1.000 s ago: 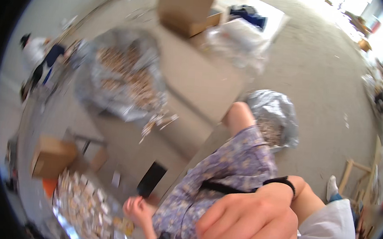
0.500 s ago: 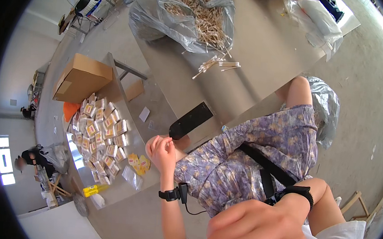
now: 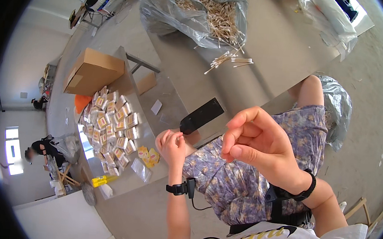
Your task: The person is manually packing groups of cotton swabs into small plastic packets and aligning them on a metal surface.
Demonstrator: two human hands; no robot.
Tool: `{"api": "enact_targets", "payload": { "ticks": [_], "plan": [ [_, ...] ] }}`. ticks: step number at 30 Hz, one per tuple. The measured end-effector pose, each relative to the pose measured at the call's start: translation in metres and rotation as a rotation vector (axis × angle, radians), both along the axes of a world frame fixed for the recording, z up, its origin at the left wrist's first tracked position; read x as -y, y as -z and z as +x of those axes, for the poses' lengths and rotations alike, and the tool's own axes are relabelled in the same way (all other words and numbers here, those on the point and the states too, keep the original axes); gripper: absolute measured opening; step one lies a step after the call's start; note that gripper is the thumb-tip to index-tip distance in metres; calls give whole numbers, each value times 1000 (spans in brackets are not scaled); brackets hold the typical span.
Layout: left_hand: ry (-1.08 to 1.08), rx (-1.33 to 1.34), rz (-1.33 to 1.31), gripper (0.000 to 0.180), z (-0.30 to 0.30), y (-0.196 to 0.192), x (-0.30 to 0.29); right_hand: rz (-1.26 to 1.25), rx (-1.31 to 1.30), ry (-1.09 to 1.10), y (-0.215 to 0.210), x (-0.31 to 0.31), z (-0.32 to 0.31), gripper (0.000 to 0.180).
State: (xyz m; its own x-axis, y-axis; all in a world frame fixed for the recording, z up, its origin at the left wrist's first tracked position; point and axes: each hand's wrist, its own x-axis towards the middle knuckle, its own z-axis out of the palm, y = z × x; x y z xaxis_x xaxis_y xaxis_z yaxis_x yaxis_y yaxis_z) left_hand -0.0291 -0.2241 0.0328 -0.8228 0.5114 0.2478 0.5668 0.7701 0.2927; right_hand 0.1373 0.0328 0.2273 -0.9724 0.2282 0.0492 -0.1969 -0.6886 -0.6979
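Note:
My left hand (image 3: 171, 148) rests by my left knee, fingers curled and fingertips pressed together. Whether anything small is pinched there cannot be made out. Its fingertips lie close to the lower end of a flat black plate (image 3: 203, 116) that slants out near the table's edge. My right hand (image 3: 261, 145) is raised over my lap, with fingers loosely bent and thumb apart; no object shows in it. On the table ahead, a small group of cotton swabs (image 3: 223, 61) lies in front of a grey plastic bag (image 3: 172, 19) heaped with more swabs.
Many small white packets (image 3: 122, 118) are piled on the left table, beside a cardboard box (image 3: 95, 72). Yellow labels (image 3: 148, 155), a clear bag (image 3: 141, 169) and a yellow tube (image 3: 101, 180) lie near them. Another plastic bag (image 3: 336, 110) stands right of my knee.
My right hand has moved up and away from close below the camera, and its fingers now show apart. The whole view has shifted slightly right; my left hand stays by the knee.

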Motion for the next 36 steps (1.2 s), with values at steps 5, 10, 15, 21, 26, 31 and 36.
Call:
{"api": "enact_targets", "payload": {
  "ticks": [5, 10, 15, 21, 26, 31, 36],
  "plan": [
    [-6, 10, -4, 5, -4, -5, -3, 10, 23, -43, 3, -2, -6, 28],
    [-82, 110, 121, 11, -11, -8, 1, -42, 13, -11, 6, 0, -11, 26],
    [-201, 704, 923, 15, 13, -67, -20, -9, 28, 0, 17, -6, -6, 26],
    [853, 1203, 1591, 53, 80, -233, -62, -25, 57, -8, -17, -12, 13, 65],
    [1328, 1497, 1946, 35, 89, -270, -102, -290, -56, -44, -23, 16, -28, 65],
    [1357, 1493, 1868, 48, 90, -265, -101, -194, -23, 21, -21, -57, 21, 64],
    [1145, 1383, 1846, 48, 106, -266, -85, -230, -4, 2, -13, -43, -3, 64]
  ]
}}
